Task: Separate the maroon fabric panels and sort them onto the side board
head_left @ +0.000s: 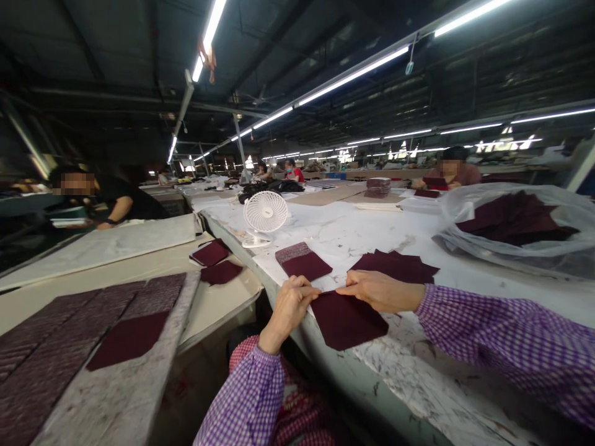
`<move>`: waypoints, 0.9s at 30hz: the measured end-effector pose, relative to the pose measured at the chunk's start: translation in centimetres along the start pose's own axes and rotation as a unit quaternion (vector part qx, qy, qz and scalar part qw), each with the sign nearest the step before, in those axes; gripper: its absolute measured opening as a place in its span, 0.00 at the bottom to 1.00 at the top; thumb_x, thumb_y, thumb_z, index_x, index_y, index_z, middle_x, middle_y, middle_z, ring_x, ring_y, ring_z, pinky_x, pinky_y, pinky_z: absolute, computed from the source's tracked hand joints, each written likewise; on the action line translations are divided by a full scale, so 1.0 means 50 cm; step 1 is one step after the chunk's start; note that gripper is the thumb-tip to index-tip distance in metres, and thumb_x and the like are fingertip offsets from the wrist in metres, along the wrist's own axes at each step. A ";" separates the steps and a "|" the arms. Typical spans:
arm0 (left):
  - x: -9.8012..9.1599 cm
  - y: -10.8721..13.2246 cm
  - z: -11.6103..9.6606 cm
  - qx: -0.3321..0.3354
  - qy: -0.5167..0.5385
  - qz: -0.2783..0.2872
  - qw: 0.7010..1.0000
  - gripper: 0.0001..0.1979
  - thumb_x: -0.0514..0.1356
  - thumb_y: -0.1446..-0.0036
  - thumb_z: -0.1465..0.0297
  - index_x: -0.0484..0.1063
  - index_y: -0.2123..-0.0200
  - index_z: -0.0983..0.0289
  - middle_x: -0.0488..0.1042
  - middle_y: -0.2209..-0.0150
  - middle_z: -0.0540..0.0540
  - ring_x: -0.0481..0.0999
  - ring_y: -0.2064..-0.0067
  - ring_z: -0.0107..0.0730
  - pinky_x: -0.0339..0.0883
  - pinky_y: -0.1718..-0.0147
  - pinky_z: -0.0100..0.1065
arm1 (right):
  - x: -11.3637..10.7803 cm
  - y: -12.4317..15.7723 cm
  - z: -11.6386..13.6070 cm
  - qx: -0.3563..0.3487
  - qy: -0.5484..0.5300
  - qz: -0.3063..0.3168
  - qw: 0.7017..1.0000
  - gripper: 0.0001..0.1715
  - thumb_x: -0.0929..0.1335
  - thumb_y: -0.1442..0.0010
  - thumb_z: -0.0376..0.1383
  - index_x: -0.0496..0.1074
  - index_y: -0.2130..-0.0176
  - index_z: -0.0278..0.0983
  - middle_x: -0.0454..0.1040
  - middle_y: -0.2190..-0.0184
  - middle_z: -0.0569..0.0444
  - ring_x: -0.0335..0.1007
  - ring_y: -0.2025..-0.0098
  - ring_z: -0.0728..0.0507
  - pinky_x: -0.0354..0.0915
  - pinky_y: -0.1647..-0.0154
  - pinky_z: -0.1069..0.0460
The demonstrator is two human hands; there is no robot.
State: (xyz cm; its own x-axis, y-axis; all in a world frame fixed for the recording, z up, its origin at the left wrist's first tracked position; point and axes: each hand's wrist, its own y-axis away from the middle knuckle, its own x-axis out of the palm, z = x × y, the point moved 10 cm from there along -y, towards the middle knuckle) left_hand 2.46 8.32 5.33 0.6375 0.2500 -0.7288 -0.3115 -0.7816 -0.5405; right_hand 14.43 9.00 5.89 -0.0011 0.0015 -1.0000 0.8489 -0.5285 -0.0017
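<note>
A dark maroon fabric piece [349, 322] with cut corners lies at the near edge of the white table. My left hand [290, 306] pinches its far left corner between thumb and fingers. Along the same far edge, the fingers of my right hand [379, 291] are closed on the cloth. Just beyond my left hand rests a maroon piece with a speckled band [302, 260]. A fanned pile of maroon fabric pieces [395, 265] lies behind my right hand.
A white clip fan [266, 214] stands on the white table [320, 226]. At right is a clear plastic bag [515, 254] of maroon pieces. On the left, a board [139, 384] carries speckled fabric; maroon pieces [220, 272] lie beside it. Co-workers sit at left and far right.
</note>
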 end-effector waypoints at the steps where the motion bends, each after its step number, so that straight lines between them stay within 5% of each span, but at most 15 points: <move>1: 0.000 -0.001 0.002 -0.003 0.005 -0.001 1.000 0.11 0.55 0.41 0.70 0.78 0.61 0.57 0.72 0.67 0.53 0.67 0.62 0.33 0.62 0.60 0.35 | 0.002 -0.005 0.001 0.005 0.012 0.012 1.000 0.25 0.60 0.44 0.26 0.70 0.49 0.39 0.66 0.62 0.47 0.63 0.63 0.44 0.60 0.61 0.50; 11: -0.024 0.011 0.024 -0.023 0.098 -0.013 0.995 0.09 0.56 0.43 0.71 0.77 0.67 0.62 0.74 0.65 0.54 0.71 0.61 0.33 0.64 0.58 0.34 | 0.003 -0.053 0.020 0.006 0.077 0.097 0.992 0.27 0.62 0.45 0.30 0.68 0.46 0.46 0.66 0.69 0.49 0.57 0.75 0.48 0.55 0.70 0.51; 16: -0.031 0.016 0.043 -0.042 0.142 -0.025 0.989 0.09 0.55 0.43 0.71 0.76 0.69 0.63 0.74 0.65 0.54 0.72 0.62 0.32 0.64 0.59 0.33 | -0.010 -0.085 0.045 -0.005 0.066 0.043 0.997 0.27 0.63 0.49 0.27 0.71 0.51 0.47 0.63 0.75 0.53 0.53 0.78 0.51 0.54 0.70 0.53; 22: -0.041 0.018 0.112 -0.138 0.252 -0.093 0.953 0.10 0.55 0.43 0.70 0.71 0.59 0.66 0.75 0.63 0.55 0.73 0.64 0.30 0.66 0.62 0.31 | -0.012 -0.087 0.015 0.027 0.009 0.018 0.999 0.25 0.66 0.47 0.32 0.67 0.48 0.44 0.65 0.69 0.51 0.59 0.72 0.47 0.55 0.66 0.50; 27: -0.060 -0.023 0.095 -0.111 0.054 -0.091 0.988 0.07 0.58 0.46 0.72 0.73 0.63 0.64 0.74 0.62 0.54 0.70 0.59 0.34 0.64 0.57 0.35 | 0.007 -0.083 -0.033 0.081 -0.091 0.070 0.990 0.16 0.66 0.47 0.35 0.68 0.57 0.36 0.67 0.71 0.54 0.61 0.68 0.46 0.56 0.66 0.52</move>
State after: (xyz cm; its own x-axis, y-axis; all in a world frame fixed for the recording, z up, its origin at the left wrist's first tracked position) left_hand -2.45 11.20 6.15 0.7445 0.3443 -0.5720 -0.0301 -0.8386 -0.5439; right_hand 11.77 12.57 5.57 0.0024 -0.2263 -0.9741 0.7511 -0.6426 0.1511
